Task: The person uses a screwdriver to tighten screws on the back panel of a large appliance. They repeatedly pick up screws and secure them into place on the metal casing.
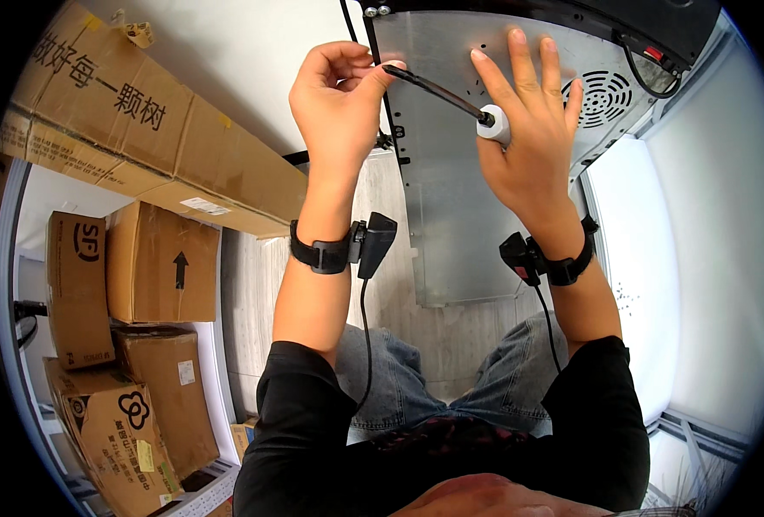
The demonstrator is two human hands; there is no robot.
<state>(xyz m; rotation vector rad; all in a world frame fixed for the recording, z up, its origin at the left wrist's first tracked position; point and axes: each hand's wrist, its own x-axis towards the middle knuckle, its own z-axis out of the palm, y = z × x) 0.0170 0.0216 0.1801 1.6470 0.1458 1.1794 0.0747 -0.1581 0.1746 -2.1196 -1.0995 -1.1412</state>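
Observation:
The screwdriver [442,93] has a dark shaft and a white handle, which lies between the thumb and palm of my right hand [533,129]. That hand's fingers are spread over the grey metal panel [438,198]. The shaft slants up and left, its tip meeting the thumb of my left hand [339,99]. The left fingers are curled in a pinch by the panel's left edge; whatever they may hold is too small or hidden to tell. A round slotted vent [597,96] shows in the panel, right of my right hand.
A black housing [640,26] with a red switch [653,53] and a looped black cable borders the panel's far side. A long cardboard box [140,103] lies at the left, above a shelf of several cartons [171,263]. Each wrist carries a strapped black device [375,244] with a cable.

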